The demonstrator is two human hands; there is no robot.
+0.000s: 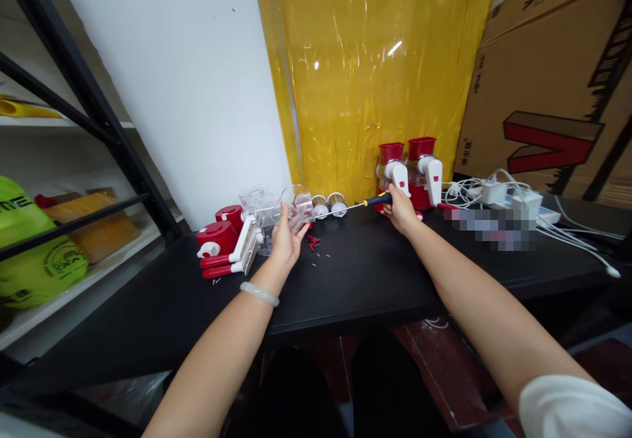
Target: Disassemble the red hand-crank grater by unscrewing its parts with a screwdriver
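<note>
Your left hand is gripping a clear housing above the table, your right hand a screwdriver aimed at it; two grinders are standing assembled, red bases lying unfitted.

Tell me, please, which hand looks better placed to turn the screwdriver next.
Probably the right hand: it grips the screwdriver by its handle, with the shaft pointing towards the clear plastic part. The left hand is occupied holding that part.
</note>
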